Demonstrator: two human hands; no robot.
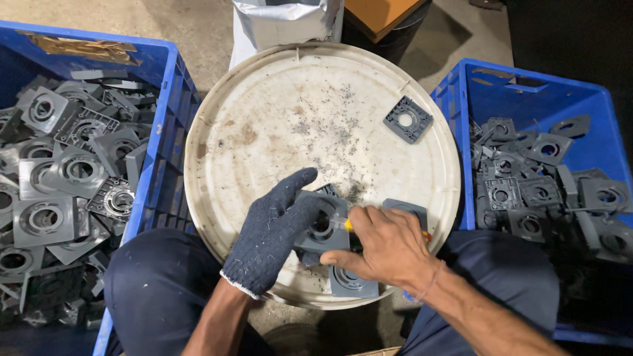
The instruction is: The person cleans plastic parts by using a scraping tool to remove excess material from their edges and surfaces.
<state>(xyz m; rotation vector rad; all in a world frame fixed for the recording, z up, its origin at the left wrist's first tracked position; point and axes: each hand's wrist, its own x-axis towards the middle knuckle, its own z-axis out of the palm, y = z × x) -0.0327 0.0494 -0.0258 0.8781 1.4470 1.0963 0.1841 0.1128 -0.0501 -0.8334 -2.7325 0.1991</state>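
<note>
The gloved left hand point(273, 231) clamps a grey part point(322, 227) on the white lid point(264, 112), low centre of the frame. The bare right hand point(389, 247) grips a yellow-handled tool point(347, 225) whose tip is at the part's hole. It looks like trimming work: press the part flat, cut away from the glove, with short strokes.

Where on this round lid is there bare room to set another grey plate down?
The upper left of the round white lid, from its rim to the speckled shavings, is bare. A smaller patch lies between the lone grey plate and the hands. The near edge is crowded: gloved left hand, right hand, several plates. Both blue crates are heaped.
</note>
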